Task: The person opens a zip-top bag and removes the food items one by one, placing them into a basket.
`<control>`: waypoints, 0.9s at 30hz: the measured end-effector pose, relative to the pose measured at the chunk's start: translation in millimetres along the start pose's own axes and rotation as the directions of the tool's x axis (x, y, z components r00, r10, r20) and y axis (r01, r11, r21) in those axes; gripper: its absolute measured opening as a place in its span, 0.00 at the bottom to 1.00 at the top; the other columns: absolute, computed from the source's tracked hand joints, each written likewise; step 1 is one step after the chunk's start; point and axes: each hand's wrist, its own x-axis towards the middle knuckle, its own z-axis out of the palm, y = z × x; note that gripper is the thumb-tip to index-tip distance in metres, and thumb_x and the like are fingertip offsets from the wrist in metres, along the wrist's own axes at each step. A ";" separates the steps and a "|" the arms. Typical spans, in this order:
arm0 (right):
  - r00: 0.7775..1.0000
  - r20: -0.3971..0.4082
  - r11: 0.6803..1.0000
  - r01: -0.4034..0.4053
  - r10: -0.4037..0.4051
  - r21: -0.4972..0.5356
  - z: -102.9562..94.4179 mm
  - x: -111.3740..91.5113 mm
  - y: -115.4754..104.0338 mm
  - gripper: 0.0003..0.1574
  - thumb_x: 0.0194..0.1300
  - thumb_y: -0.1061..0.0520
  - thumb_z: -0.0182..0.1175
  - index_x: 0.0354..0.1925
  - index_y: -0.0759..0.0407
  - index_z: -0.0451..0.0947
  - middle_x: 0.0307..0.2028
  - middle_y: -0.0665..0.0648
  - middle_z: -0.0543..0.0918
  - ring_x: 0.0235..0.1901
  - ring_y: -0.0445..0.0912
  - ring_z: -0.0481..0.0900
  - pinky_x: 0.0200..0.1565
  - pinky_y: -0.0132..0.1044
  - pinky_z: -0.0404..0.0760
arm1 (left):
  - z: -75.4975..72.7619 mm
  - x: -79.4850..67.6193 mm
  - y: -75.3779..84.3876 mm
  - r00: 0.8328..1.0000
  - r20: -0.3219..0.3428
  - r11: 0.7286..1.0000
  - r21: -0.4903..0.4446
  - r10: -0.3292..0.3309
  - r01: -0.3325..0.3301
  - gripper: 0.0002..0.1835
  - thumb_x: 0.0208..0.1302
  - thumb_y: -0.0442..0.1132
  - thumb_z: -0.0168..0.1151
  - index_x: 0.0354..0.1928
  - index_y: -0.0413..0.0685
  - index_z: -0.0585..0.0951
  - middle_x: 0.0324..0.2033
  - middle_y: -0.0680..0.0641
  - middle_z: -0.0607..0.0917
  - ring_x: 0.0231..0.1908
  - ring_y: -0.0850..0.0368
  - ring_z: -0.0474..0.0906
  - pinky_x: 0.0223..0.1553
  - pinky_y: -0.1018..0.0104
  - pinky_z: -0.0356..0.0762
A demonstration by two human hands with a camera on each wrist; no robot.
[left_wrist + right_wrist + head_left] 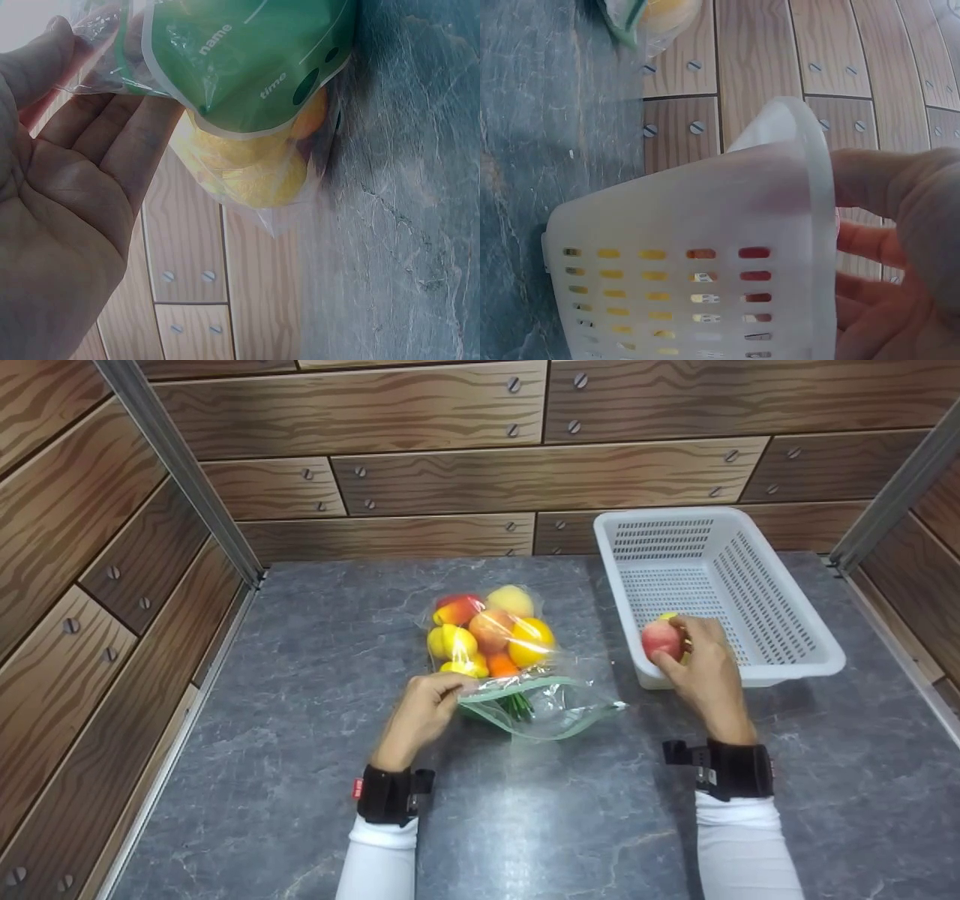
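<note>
A clear zip bag lies in mid-table, its green-edged mouth parted toward me. Inside are several fruits, among them an orange, a yellow fruit and a red-yellow mango-like one; green stems show near the mouth. My left hand pinches the left corner of the mouth between thumb and fingers. Over the near left corner of the white basket, my right hand grips a round pinkish-red fruit, apple or peach. Something yellow shows just behind it in the basket.
The slotted basket wall rises between the right wrist camera and the contents; yellow shows through its slots. Wood-patterned panels enclose the grey marbled table at the back and sides. A green printed label covers part of the bag.
</note>
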 end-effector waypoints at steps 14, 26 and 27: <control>0.987 -0.086 0.989 0.129 -0.135 -0.071 3.5 -1.9 1.7 0.22 0.56 0.71 0.64 0.51 0.71 0.85 0.51 0.74 0.83 0.51 0.73 0.77 0.55 0.62 0.70 | -0.6 -0.5 1.0 1.000 0.001 1.000 -0.007 0.000 0.000 0.08 0.67 0.28 0.65 0.44 0.39 0.90 0.42 0.42 0.91 0.45 0.46 0.88 0.52 0.56 0.85; 0.997 -0.058 0.997 0.045 -0.049 -0.067 5.0 -1.3 2.4 0.19 0.61 0.69 0.63 0.52 0.70 0.85 0.52 0.72 0.85 0.52 0.72 0.79 0.57 0.64 0.74 | 0.9 0.0 -2.1 0.999 -0.020 0.999 0.025 0.048 -0.048 0.07 0.67 0.32 0.66 0.43 0.39 0.90 0.41 0.43 0.91 0.43 0.47 0.88 0.50 0.56 0.85; 0.998 -0.053 0.997 0.034 -0.038 -0.070 4.3 -1.7 1.6 0.19 0.62 0.69 0.63 0.52 0.69 0.85 0.51 0.72 0.85 0.52 0.73 0.80 0.57 0.64 0.75 | 1.0 -0.1 -2.1 0.998 -0.022 0.998 0.026 0.052 -0.051 0.07 0.67 0.31 0.66 0.43 0.39 0.90 0.41 0.43 0.91 0.43 0.46 0.88 0.50 0.56 0.85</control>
